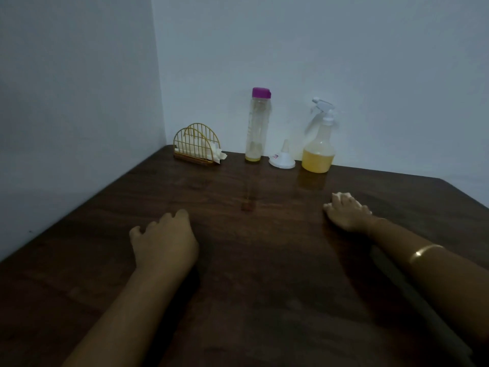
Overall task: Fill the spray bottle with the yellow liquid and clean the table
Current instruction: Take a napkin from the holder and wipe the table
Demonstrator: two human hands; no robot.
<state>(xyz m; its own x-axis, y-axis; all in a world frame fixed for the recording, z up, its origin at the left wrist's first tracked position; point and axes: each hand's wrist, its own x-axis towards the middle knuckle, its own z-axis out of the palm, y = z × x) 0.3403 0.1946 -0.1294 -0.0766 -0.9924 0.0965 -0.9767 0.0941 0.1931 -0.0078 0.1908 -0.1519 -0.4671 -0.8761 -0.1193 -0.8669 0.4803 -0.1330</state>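
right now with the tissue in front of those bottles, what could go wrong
1. The right hand holds the tissue in front of the spray bottle, which is part full of yellow liquid; a wide swipe toward the wall could knock it over.
2. The tall bottle is narrow and nearly empty, so a bump would likely tip it.
3. The funnel sits loose between them and could be swept away.

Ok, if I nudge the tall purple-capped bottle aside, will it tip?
Probably: the purple-capped bottle is tall and narrow, with only a thin yellow layer at its base, so likely light and easily toppled. Its clear wall looks smooth, perhaps slippery.
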